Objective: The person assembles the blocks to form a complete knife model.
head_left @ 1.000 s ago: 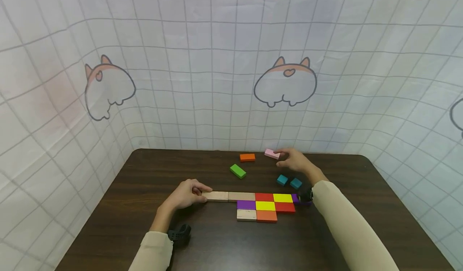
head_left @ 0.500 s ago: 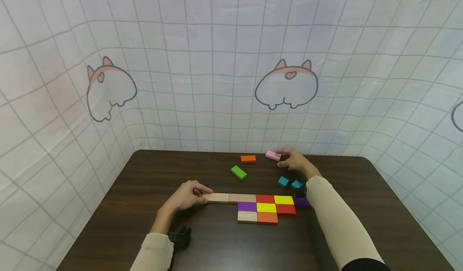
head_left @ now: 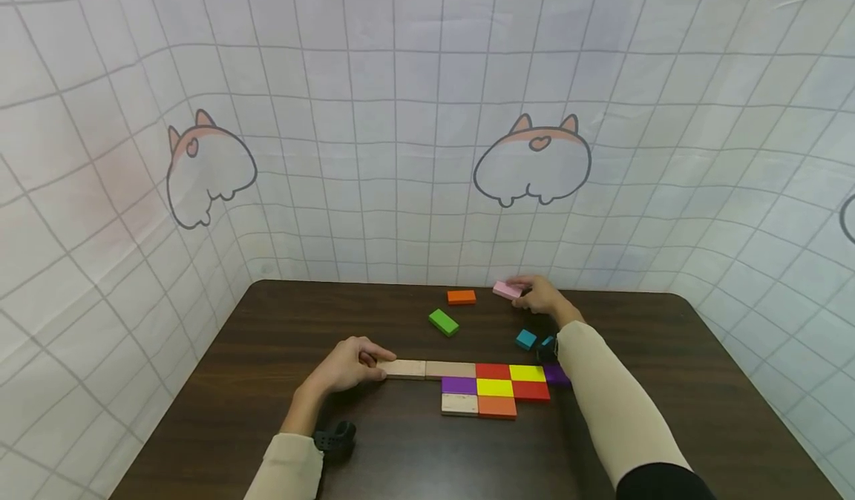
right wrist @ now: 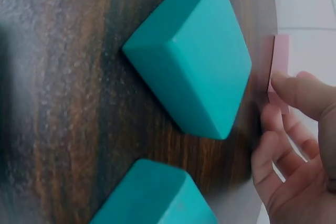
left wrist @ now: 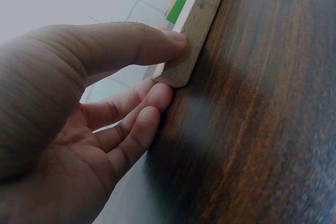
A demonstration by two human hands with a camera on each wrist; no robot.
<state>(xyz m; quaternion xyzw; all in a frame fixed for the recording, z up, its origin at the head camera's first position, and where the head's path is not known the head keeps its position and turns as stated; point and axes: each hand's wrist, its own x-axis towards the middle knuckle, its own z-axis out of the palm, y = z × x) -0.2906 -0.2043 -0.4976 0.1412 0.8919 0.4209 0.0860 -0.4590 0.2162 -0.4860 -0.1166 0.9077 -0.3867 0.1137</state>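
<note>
My left hand (head_left: 347, 364) pinches the left end of a plain wooden block (head_left: 404, 369). In the left wrist view the thumb lies on the side of this wooden block (left wrist: 202, 11), with the other fingers at its end. At the back of the table my right hand (head_left: 539, 297) grips the right end of a pink block (head_left: 505, 291). Seen from the right wrist, the thumb presses the side of the pink block (right wrist: 280, 59). A second plain block (head_left: 450, 370) continues the row to the right, joining red, yellow and purple blocks.
Below the row sit purple (head_left: 459, 386), yellow, red, orange and plain blocks, edge to edge. A green block (head_left: 444, 323) and an orange block (head_left: 462, 297) lie loose behind. Two teal blocks, one (right wrist: 210, 56) large in the right wrist view, lie under the right forearm.
The right thumb and fingers have closed on the pink block, which they were only beside earlier. The left hand stays at the wooden block. The head view has shifted slightly.
</note>
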